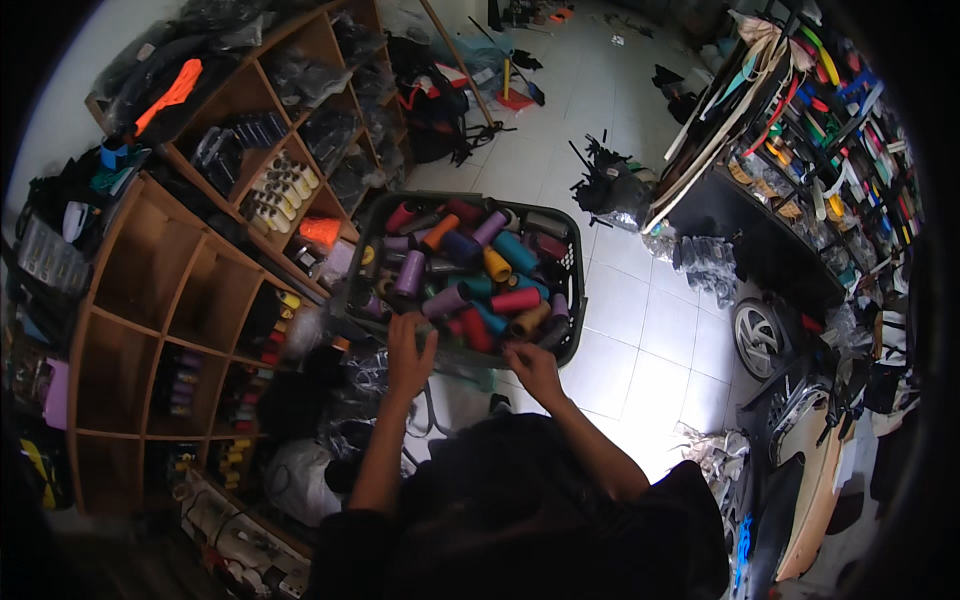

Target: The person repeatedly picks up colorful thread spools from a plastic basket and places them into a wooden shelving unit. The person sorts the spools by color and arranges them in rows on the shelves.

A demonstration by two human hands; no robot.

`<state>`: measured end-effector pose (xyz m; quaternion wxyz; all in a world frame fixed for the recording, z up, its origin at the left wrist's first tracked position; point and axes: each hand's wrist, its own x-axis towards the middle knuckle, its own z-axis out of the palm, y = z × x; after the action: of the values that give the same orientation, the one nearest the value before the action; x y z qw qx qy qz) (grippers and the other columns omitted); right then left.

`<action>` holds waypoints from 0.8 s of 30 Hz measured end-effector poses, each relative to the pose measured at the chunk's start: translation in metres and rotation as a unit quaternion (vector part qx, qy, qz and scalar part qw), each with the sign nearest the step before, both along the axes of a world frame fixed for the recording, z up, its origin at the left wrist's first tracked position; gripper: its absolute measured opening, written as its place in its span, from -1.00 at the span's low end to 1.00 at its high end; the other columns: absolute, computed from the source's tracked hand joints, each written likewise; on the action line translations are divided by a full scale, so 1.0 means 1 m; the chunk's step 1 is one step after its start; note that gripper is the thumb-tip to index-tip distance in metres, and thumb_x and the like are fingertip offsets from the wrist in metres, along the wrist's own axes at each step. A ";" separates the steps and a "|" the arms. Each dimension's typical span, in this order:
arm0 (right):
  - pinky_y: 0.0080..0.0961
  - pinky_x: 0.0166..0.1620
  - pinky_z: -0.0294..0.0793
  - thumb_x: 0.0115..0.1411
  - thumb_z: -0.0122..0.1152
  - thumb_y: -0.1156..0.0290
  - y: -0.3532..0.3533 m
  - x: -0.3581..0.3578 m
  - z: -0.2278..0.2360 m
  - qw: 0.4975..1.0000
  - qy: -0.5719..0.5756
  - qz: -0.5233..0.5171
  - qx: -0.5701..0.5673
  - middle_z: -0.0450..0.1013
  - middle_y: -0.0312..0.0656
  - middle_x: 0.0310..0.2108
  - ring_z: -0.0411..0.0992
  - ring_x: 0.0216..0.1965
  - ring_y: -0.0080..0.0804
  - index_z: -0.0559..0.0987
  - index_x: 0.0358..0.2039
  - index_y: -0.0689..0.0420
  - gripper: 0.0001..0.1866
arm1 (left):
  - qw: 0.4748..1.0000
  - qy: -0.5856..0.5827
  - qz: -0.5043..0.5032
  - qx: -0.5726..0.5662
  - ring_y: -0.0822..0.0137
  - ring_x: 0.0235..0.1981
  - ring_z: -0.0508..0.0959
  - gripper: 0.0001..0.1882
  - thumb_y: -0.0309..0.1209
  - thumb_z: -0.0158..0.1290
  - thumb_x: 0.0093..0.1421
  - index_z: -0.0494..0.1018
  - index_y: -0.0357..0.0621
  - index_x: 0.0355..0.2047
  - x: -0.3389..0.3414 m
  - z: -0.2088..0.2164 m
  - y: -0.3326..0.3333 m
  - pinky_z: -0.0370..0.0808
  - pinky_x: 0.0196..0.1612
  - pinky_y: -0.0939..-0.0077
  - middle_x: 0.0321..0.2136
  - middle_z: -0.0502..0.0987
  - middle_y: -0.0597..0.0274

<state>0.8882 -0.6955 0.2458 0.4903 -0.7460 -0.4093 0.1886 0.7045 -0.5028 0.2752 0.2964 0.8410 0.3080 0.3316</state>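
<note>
A dark plastic basket (578, 310) full of thread spools stands in front of me. The spools lie jumbled, among them a lilac spool (410, 273), a teal spool (515, 254), a yellow spool (497, 264) and a pinkish-red spool (515, 300). At the basket's near left side is my left hand (408, 352), its thumb apart from the fingers and no spool plainly in it. My right hand (536, 372) reaches over the near rim beside a brown spool (530, 319). Its fingers are bent together; anything they pinch is too small to make out.
Wooden cubby shelves (160, 330) with spools and bagged goods line the left. On the right stand a loaded rack (820, 150) and a motor scooter (790, 430). A black bundle (612, 182) lies on the tiled floor (640, 320). Plastic bags (300, 480) crowd my left.
</note>
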 end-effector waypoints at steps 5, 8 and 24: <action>-0.22 -0.29 0.45 0.19 0.29 0.30 0.014 0.032 -0.033 0.981 -0.195 0.018 -0.001 0.48 -0.12 -0.52 0.48 -0.42 -0.11 0.67 -0.37 0.12 -0.84 | 0.983 0.174 -0.009 0.058 -0.24 0.38 0.00 -0.37 -0.19 0.15 0.20 0.32 -0.38 0.15 0.011 -0.060 0.009 0.04 0.34 -0.15 0.35 0.04 -0.21; -0.08 -0.25 0.43 0.21 0.18 0.27 0.015 0.027 -0.041 0.953 -0.273 0.025 -0.127 0.51 -0.06 -0.50 0.49 -0.37 -0.05 0.61 -0.45 0.13 -0.79 | 0.972 0.221 -0.012 0.080 -0.25 0.42 -0.13 -0.34 -0.17 0.16 0.18 0.32 -0.34 0.18 0.007 -0.072 0.004 0.00 0.35 -0.18 0.40 -0.07 -0.19; -0.04 -0.26 0.52 0.13 0.18 0.14 0.028 0.025 -0.041 0.946 -0.201 -0.065 -0.246 0.54 0.01 -0.49 0.55 -0.39 0.00 0.59 -0.47 0.13 -0.70 | 0.995 -0.022 0.081 0.051 -0.14 0.10 0.31 -0.45 -0.36 0.18 0.08 0.30 -0.30 0.05 0.051 -0.031 0.089 0.19 0.21 -0.03 0.01 0.33 -0.12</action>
<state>0.9132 -0.6670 0.2051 0.2104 -0.8909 -0.3905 0.0975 0.7555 -0.4142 0.2442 0.2319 0.8202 0.3510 0.3878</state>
